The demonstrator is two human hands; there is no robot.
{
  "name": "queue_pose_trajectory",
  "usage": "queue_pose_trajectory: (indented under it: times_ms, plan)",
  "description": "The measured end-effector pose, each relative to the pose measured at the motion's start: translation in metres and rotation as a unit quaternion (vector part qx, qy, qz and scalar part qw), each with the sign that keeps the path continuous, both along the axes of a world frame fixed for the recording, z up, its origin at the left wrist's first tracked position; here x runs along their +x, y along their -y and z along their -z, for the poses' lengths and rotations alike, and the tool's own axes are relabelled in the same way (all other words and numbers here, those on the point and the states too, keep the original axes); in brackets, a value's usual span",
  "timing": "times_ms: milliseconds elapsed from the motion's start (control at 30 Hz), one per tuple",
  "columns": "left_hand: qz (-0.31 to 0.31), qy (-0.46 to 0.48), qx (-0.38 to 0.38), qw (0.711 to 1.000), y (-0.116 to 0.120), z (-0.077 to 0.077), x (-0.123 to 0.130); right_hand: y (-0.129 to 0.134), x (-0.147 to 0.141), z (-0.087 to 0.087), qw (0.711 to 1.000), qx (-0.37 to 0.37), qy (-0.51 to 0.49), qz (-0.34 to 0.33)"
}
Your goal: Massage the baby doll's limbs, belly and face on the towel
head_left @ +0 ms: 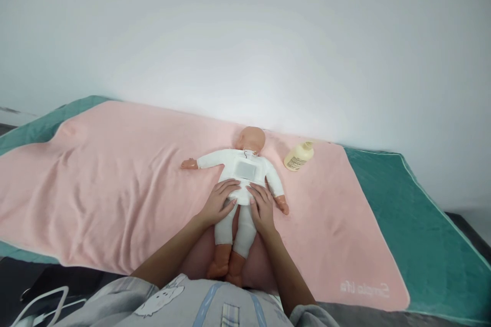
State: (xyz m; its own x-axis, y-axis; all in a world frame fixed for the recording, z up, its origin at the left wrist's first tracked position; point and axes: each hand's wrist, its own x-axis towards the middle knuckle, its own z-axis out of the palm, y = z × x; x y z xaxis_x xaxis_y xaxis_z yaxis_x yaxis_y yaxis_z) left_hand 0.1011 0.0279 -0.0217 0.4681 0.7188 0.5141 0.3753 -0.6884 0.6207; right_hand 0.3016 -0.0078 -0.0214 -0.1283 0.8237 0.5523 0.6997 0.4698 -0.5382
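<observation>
The left hand [221, 201] and right hand [263, 207] are resting over the waist of the doll [242, 195], which is lying between the far and near edges of the pink blanket [326, 230] — fingers loosely together, thumbs apart — and light, even contact is probably serving best.

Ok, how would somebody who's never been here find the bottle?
Start at the big pink blanket. On it lies a doll dressed in white; look just right of its head in the picture. The bottle is the only pale yellow thing there, with dark printing.
</observation>
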Motion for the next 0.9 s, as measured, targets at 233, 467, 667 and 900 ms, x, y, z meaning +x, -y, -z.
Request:
queue_pose_trajectory:
  times_ms: [233, 467, 667, 900]
  plan:
    - [-0.013, -0.009, -0.008, 1.000, -0.002, 0.000, 0.001, -0.001, 0.000, 0.002, 1.000, -0.001, 0.004, 0.003]
    - [-0.036, -0.021, -0.001, 0.999, -0.003, -0.005, 0.003, 0.000, -0.001, 0.001, 1.000, 0.003, 0.021, 0.013]
    - [-0.055, -0.029, 0.000, 0.998, -0.008, -0.005, 0.005, -0.003, -0.002, 0.003, 1.000, -0.013, 0.013, 0.014]
    - [-0.081, -0.032, -0.016, 0.996, -0.020, -0.013, 0.013, -0.016, -0.004, -0.011, 0.999, -0.030, -0.017, 0.027]
